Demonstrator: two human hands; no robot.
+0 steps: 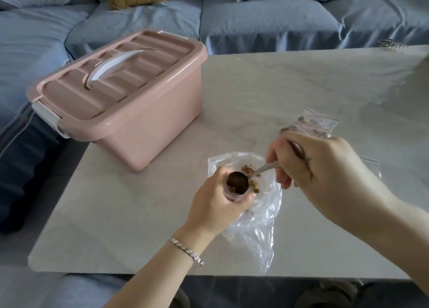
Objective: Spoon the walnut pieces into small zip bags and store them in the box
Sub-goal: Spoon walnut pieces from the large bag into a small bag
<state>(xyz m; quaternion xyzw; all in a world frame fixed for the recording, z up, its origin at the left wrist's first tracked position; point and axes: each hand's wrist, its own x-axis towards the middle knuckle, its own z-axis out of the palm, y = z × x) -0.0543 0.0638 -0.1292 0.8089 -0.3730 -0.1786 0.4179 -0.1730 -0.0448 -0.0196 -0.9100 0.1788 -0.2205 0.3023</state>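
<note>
Clear plastic film covers most of the work area in the head view.

**Step in hand: filling.** The left hand (pixel 216 201) is curled round a small zip bag (pixel 232 195) and holds it upright with the mouth facing up. A few brown fragments show inside. The right hand (pixel 313 168) grips the handle of a metal spoon (pixel 239 182) with fingers closed round it. The round bowl sits at the bag mouth. The walnut pieces (pixel 247 169) lie in two small loose heaps on a large clear bag (pixel 257 226) spread on the table (pixel 139 226), just beside the spoon bowl. A second zip bag (pixel 318 124), red-striped at the seal and holding walnut, lies beyond the right hand.

**Next move (judgement).** Tip the spoon fully, then return it to the heaps, of which little remains. The bag mouth is narrow, so it must be held wide and steady or fragments will fall beside it. Sealing follows. The box (pixel 144 122) stands well apart at the table's far left with its lid (pixel 111 80) on, so it must be opened before storage.

**Materials.**
- Film: thin, wrinkled, probably slippery.
- Walnut: irregular, likely crumbly.
- Spoon: polished metal with a slim handle.
- Box: glossy rigid pink plastic with a ribbed lid, a white arched handle (pixel 116 66) and a white latch (pixel 46 115).
- Table: pale, veined, smooth.
</note>
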